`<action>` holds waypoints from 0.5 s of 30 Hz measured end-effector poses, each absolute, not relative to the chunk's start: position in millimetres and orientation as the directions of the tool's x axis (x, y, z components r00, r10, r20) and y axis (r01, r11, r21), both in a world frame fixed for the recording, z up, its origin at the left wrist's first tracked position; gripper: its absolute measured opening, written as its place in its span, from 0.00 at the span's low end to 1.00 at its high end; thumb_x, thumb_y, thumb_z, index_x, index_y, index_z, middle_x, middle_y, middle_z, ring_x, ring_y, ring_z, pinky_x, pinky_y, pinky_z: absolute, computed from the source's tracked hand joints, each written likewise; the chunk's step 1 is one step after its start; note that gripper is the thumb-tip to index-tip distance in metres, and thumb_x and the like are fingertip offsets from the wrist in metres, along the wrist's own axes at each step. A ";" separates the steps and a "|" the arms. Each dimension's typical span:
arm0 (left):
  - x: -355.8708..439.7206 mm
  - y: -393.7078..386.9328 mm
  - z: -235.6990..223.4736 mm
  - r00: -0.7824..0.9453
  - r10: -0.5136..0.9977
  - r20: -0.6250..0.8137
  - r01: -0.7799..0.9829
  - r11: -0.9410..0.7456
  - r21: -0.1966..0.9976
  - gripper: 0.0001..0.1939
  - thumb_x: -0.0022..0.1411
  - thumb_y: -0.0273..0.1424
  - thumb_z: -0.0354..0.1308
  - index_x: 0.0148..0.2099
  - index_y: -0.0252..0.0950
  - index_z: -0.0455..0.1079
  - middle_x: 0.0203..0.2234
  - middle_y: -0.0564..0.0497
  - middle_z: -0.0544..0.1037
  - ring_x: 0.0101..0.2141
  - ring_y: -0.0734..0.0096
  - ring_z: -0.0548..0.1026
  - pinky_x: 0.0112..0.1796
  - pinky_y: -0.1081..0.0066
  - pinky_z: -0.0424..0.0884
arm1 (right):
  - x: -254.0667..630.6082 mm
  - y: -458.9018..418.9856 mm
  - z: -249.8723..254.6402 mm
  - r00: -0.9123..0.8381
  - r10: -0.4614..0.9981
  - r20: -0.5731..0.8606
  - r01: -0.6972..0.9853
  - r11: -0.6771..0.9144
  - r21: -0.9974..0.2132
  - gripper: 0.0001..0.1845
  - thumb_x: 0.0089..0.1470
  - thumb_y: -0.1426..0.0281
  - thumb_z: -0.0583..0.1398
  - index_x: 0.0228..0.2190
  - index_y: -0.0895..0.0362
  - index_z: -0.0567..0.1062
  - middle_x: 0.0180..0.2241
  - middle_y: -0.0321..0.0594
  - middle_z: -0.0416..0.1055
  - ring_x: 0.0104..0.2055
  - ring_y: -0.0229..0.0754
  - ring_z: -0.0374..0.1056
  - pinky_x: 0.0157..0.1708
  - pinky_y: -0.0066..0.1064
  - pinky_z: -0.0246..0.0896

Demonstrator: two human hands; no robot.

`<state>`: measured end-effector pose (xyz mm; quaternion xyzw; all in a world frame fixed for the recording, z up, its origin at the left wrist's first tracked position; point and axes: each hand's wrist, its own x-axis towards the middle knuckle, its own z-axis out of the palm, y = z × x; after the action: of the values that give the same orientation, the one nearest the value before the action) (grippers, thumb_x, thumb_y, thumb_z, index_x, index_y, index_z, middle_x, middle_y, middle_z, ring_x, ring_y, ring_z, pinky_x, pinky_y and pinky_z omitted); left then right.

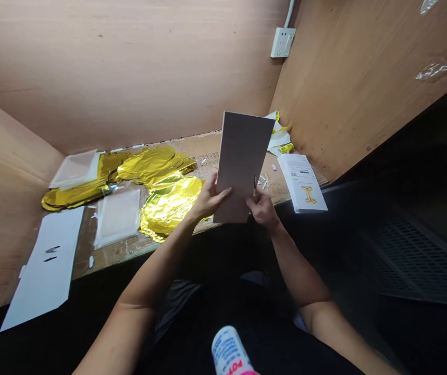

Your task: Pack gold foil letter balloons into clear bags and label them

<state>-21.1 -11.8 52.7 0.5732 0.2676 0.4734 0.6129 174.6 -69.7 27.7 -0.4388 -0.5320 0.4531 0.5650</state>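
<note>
A tall grey rectangular board (245, 161), or a squared stack of cards, stands tilted above the front of the workbench. My left hand (210, 198) is closed on its lower left edge, thumb lying across the face. At the lower right edge, my right hand (264, 208) is closed round a slim, dark, pointed tool (254, 186) whose tip points up; its exact kind is unclear. That hand's fingers also meet the board's edge, partly hidden. Gold foil balloons (169, 203) lie flat in a pile just left of my left hand.
Clear plastic sleeves (118, 216) and a white sheet (51, 260) lie left on the workbench (203, 140). Printed cards (303, 182) and small white sticks (263, 182) lie right. Wooden walls (149, 67) enclose the bench; a socket (283, 42) is mounted there. A white bottle (231, 351) stands out below.
</note>
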 end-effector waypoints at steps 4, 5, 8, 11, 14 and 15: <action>-36.1 -47.7 46.3 0.290 0.935 0.204 -0.258 -0.129 0.957 0.32 0.61 0.45 0.75 0.62 0.42 0.71 0.56 0.44 0.80 0.57 0.53 0.78 0.61 0.59 0.73 | 166.7 -106.6 40.3 -0.092 0.995 0.043 -0.047 0.038 -0.998 0.20 0.61 0.52 0.71 0.43 0.53 0.78 0.34 0.37 0.77 0.33 0.43 0.73 0.34 0.32 0.74; -39.9 -56.7 42.6 0.283 0.939 0.195 -0.242 -0.127 0.962 0.32 0.62 0.45 0.74 0.64 0.42 0.70 0.58 0.44 0.79 0.59 0.52 0.77 0.63 0.58 0.72 | 166.5 -113.6 40.7 -0.123 0.992 0.020 -0.046 0.015 -0.999 0.20 0.60 0.51 0.72 0.42 0.53 0.78 0.33 0.37 0.76 0.32 0.42 0.71 0.32 0.31 0.72; -49.8 -79.6 31.7 0.302 0.946 0.120 -0.235 -0.048 0.971 0.35 0.63 0.43 0.73 0.68 0.43 0.68 0.60 0.44 0.78 0.61 0.51 0.75 0.64 0.56 0.70 | 167.2 -128.4 37.2 -0.130 0.991 0.002 -0.085 -0.010 -0.996 0.21 0.57 0.51 0.74 0.40 0.53 0.78 0.30 0.35 0.71 0.28 0.39 0.66 0.28 0.29 0.68; -56.0 -97.2 22.7 0.368 0.929 -0.021 -0.323 0.149 0.935 0.37 0.57 0.41 0.76 0.66 0.44 0.70 0.53 0.46 0.82 0.54 0.53 0.80 0.57 0.58 0.76 | 165.0 -133.2 30.6 -0.021 0.999 0.024 -0.198 0.019 -0.980 0.23 0.56 0.48 0.74 0.37 0.53 0.79 0.23 0.31 0.63 0.23 0.35 0.56 0.21 0.27 0.58; -56.2 -117.0 15.4 0.518 0.836 -0.182 -0.477 0.458 0.750 0.30 0.50 0.40 0.77 0.54 0.42 0.75 0.30 0.54 0.77 0.26 0.69 0.76 0.30 0.69 0.74 | 157.0 -128.1 25.4 0.098 0.994 0.040 -0.388 0.076 -0.919 0.26 0.54 0.45 0.74 0.39 0.54 0.80 0.23 0.30 0.64 0.20 0.31 0.49 0.16 0.24 0.48; -55.0 -124.8 13.6 0.570 0.793 -0.216 -0.509 0.547 0.665 0.27 0.50 0.41 0.76 0.50 0.42 0.75 0.24 0.57 0.71 0.19 0.75 0.67 0.22 0.73 0.66 | 152.7 -125.4 24.5 0.067 0.998 0.023 -0.447 0.050 -0.893 0.28 0.52 0.45 0.76 0.41 0.54 0.80 0.26 0.31 0.68 0.20 0.30 0.50 0.15 0.23 0.45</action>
<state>-55.0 -124.8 13.6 0.2776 0.2558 0.3866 0.8415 152.7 -125.4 24.5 -0.3767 -0.3656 0.5771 0.6256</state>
